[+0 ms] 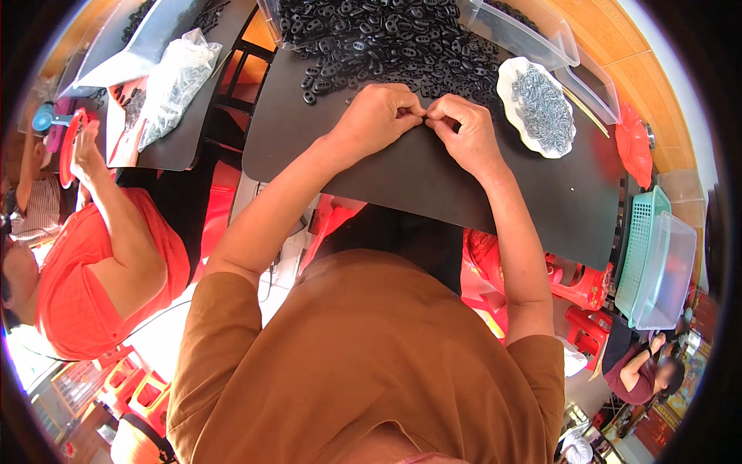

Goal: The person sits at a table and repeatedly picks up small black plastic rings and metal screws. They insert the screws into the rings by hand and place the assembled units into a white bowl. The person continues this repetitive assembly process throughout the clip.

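Note:
My left hand [376,120] and my right hand [468,138] meet over the near part of the dark table [371,176]. Thumb and fingers of each are pinched together, with the fingertips almost touching. Whatever they hold is too small and hidden to name; a speck of something dark shows between them. Just beyond my hands spreads a big heap of small black oval pieces with holes [386,39]. Right of the heap, a white scalloped dish [508,97] is full of small silvery metal parts [543,112], perhaps screws or pins.
Clear plastic bins [533,39] border the heap at the far right. A red dish [634,145] and a green basket [640,247] sit beyond the table's right edge. At left, a person in red [104,271] works by another table with a plastic bag [179,81]. Red stools [587,329] stand below.

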Available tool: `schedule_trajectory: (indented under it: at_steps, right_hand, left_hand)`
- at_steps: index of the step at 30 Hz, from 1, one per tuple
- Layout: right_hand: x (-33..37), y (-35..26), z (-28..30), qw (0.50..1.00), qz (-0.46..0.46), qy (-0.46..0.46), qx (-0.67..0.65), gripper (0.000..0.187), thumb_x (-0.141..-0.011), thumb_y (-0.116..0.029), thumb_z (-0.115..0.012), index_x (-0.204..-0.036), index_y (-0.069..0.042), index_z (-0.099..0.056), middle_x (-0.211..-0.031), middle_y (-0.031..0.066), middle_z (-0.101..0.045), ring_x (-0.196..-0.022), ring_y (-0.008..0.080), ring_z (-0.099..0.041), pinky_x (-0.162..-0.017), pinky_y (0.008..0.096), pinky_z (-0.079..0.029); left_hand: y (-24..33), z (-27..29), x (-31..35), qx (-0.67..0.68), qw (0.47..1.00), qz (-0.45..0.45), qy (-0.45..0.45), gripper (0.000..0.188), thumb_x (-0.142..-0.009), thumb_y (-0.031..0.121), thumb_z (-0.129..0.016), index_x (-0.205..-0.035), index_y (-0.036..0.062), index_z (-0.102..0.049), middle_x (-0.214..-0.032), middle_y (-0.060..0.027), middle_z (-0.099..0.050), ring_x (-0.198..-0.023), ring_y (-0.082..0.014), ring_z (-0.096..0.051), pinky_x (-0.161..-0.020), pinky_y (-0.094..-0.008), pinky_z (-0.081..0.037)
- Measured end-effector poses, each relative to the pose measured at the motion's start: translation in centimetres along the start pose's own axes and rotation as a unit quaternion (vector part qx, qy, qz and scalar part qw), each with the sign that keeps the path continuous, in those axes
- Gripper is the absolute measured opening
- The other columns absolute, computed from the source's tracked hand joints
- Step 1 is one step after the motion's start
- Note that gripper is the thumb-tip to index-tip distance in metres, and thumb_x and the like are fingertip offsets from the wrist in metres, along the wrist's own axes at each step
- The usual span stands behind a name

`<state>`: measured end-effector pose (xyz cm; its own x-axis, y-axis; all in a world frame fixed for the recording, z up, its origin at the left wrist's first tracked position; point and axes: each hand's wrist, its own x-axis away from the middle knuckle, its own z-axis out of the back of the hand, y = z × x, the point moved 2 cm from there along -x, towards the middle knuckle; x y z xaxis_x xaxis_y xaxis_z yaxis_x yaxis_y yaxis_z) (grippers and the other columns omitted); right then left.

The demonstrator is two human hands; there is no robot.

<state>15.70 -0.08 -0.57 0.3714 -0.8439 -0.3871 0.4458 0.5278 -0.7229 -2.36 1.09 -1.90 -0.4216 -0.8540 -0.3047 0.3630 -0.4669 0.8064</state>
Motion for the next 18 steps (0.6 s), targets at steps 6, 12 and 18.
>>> schedule_trajectory:
  at_steps: [6,12,18]
  right_hand:
    - [0.0,0.3,0.1,1.0,-0.016,-0.008,-0.007,0.009,-0.08,0.007,-0.068,-0.082,0.001,-0.062,-0.08,0.0071,-0.066,-0.069,0.0145,-0.064,-0.062,0.0258,-0.05]
    - [0.2,1.2,1.2,0.97,-0.159,-0.029,-0.18,0.011,-0.086,0.001,-0.068,-0.097,-0.002,-0.066,-0.083,0.0004,-0.067,-0.074,0.0059,-0.062,-0.069,0.0234,-0.052]
    - [-4.0,1.4,6.8,0.961,-0.201,-0.127,-0.138,0.012,-0.091,-0.009,-0.064,-0.102,-0.004,-0.065,-0.084,0.0024,-0.066,-0.078,0.0089,-0.063,-0.072,0.0251,-0.052]
  left_hand:
    - [-0.1,0.0,0.0,-0.003,1.0,0.0,0.002,0.009,-0.082,0.003,-0.073,-0.09,-0.0008,-0.072,-0.084,-0.0075,-0.068,-0.073,-0.0142,-0.066,-0.068,-0.0265,-0.053]
    - [0.2,0.9,0.0,0.063,0.997,0.037,0.003,0.017,-0.086,0.006,-0.069,-0.101,0.0003,-0.072,-0.086,-0.0088,-0.071,-0.074,-0.0118,-0.065,-0.07,-0.0267,-0.053]
    - [0.2,0.9,0.2,0.044,0.998,0.026,0.02,0.017,-0.088,0.008,-0.067,-0.103,0.0017,-0.072,-0.085,-0.0093,-0.07,-0.071,-0.0117,-0.063,-0.067,-0.0281,-0.051]
